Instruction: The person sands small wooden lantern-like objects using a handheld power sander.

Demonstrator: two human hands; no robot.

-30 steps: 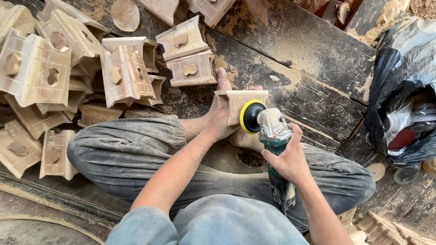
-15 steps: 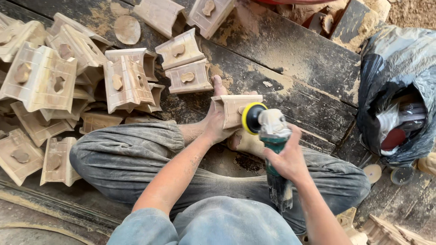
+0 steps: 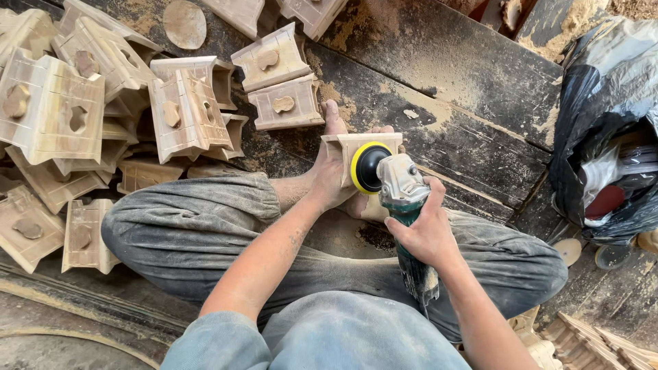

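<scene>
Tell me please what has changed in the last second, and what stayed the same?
The sanding disc of the angle grinder moved slightly left across the face of the wooden piece. The right hand still grips the grinder, the left hand still holds the piece against the foot. The pile of wooden pieces is unchanged.

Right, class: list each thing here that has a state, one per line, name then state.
wooden block: held upright on edge against the person's foot, sanding disc against its face
left hand: fingers gripping the block
right hand: closed around the sander's body
sander: disc pressed to the block
black bag: open, discs showing inside
wooden pieces: heaped loosely
</scene>
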